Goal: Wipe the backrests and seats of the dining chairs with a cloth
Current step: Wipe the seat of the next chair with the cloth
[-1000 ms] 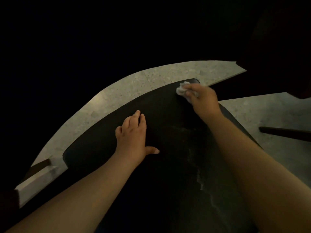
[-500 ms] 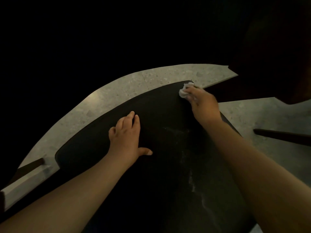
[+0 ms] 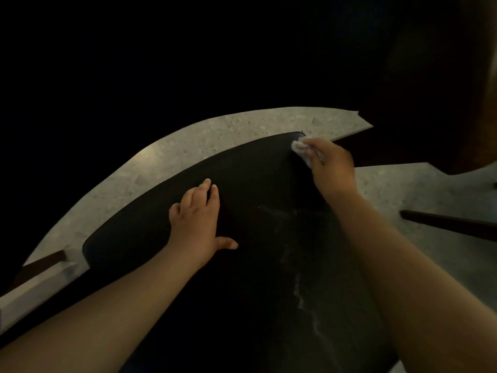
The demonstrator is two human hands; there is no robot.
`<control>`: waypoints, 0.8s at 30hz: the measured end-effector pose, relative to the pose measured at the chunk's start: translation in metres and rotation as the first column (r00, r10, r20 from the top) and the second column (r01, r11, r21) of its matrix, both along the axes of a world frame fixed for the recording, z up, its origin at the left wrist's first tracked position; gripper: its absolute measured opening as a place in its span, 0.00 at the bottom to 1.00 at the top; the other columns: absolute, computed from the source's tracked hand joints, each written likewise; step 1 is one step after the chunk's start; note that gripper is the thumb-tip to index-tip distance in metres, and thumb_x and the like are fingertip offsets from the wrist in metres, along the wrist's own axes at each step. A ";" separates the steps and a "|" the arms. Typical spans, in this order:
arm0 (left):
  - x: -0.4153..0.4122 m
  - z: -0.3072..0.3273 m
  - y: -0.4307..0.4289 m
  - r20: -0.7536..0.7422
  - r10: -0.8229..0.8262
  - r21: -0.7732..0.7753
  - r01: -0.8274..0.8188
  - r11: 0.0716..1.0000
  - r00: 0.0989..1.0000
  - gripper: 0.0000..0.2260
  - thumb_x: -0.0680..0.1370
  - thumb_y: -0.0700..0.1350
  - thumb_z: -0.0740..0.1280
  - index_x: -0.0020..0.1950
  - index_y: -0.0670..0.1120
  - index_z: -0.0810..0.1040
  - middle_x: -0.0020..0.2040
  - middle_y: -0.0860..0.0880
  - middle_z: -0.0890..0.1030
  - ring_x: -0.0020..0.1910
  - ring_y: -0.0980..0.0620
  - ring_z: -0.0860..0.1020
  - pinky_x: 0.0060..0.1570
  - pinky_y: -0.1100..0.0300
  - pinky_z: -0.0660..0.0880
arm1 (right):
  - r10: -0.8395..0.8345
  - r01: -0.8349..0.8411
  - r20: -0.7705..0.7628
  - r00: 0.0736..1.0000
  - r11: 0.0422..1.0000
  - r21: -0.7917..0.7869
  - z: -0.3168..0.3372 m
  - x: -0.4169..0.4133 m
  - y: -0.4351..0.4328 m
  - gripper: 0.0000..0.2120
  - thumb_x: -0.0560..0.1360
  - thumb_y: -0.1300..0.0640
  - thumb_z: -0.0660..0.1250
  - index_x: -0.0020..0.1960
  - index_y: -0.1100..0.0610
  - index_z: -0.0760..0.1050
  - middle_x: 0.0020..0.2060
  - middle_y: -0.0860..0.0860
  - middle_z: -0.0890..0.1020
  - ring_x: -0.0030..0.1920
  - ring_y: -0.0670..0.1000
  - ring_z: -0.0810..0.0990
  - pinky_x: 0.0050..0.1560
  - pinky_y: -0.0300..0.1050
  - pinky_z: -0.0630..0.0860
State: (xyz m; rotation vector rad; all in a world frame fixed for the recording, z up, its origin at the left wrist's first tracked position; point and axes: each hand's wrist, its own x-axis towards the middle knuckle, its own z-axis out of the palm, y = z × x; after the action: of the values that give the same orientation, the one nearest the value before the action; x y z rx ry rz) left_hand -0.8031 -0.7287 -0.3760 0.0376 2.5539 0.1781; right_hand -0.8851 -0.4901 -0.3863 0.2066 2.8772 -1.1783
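White and crumpled, the cloth (image 3: 301, 149) is bunched up at the far right corner of the black chair surface (image 3: 150, 219), pressed onto it right at the edge. We've got the right hand (image 3: 334, 169) gripping it, fingers curled over the wad, with only a pale lump poking out past the fingertips. We can't tell whether this broad dark panel is the seat or the backrest.

Over to the left hand (image 3: 197, 216): it lies flat near the middle of the same surface, fingers straight and close together, pointing away from us, thumb stuck out to the right. It holds nothing, and it's well apart from the cloth.

Between the two forearms we spot a whitish smear (image 3: 297, 288), faint and powdery, trailing from mid-panel down towards us.

Beyond the curved far edge comes a band of speckled grey floor (image 3: 188, 142), and more of it shows to the right of the right arm. A slim dark bar (image 3: 451, 224) crosses the floor there. At the lower left sit a pale strip (image 3: 35, 289) and a brown wooden piece (image 3: 44, 261). Everything above is too dark for us to read, apart from a dim brown mass (image 3: 443, 103) at the upper right.
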 end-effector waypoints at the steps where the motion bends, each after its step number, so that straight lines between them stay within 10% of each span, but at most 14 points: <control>1: 0.000 0.000 0.000 -0.001 0.001 0.001 -0.001 1.000 1.000 0.54 0.67 0.63 0.73 0.79 0.49 0.42 0.79 0.49 0.40 0.77 0.45 0.44 0.74 0.44 0.51 | -0.003 0.002 0.028 1.000 1.000 0.008 -0.004 0.003 0.000 0.14 0.81 0.56 0.61 0.65 0.47 0.75 0.61 0.47 0.79 0.58 0.41 0.74 0.60 0.39 0.71; 9: 0.000 -0.002 -0.001 -0.019 0.004 0.021 -0.003 1.000 1.000 0.54 0.67 0.64 0.73 0.79 0.49 0.41 0.79 0.50 0.40 0.77 0.45 0.44 0.74 0.44 0.50 | 0.155 -0.160 -0.063 0.986 0.983 -0.091 0.008 0.059 -0.010 0.14 0.79 0.56 0.63 0.61 0.43 0.76 0.55 0.33 0.75 0.55 0.24 0.71 0.54 0.18 0.64; 19: 0.016 -0.006 -0.007 -0.095 0.236 0.164 -0.218 0.962 0.967 0.60 0.63 0.63 0.76 0.79 0.44 0.41 0.79 0.49 0.40 0.78 0.47 0.41 0.76 0.51 0.46 | 0.349 -0.346 0.096 0.932 0.937 -0.045 -0.003 -0.003 -0.105 0.15 0.80 0.58 0.62 0.65 0.49 0.75 0.61 0.49 0.79 0.61 0.48 0.76 0.66 0.49 0.72; 24: 0.018 -0.006 -0.011 -0.108 0.222 0.177 -0.201 0.963 0.969 0.58 0.63 0.65 0.75 0.79 0.45 0.44 0.79 0.50 0.42 0.78 0.48 0.43 0.75 0.53 0.46 | 0.529 -0.533 0.173 0.831 0.846 -0.030 0.005 0.022 -0.070 0.16 0.78 0.60 0.64 0.59 0.42 0.77 0.61 0.43 0.79 0.58 0.37 0.73 0.55 0.28 0.71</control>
State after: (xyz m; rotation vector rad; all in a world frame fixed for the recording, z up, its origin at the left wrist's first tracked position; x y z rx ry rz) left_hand -0.7851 -0.7395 -0.3821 -0.1680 2.6610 0.4846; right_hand -0.8632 -0.5601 -0.3813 -0.4470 2.5312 -0.9617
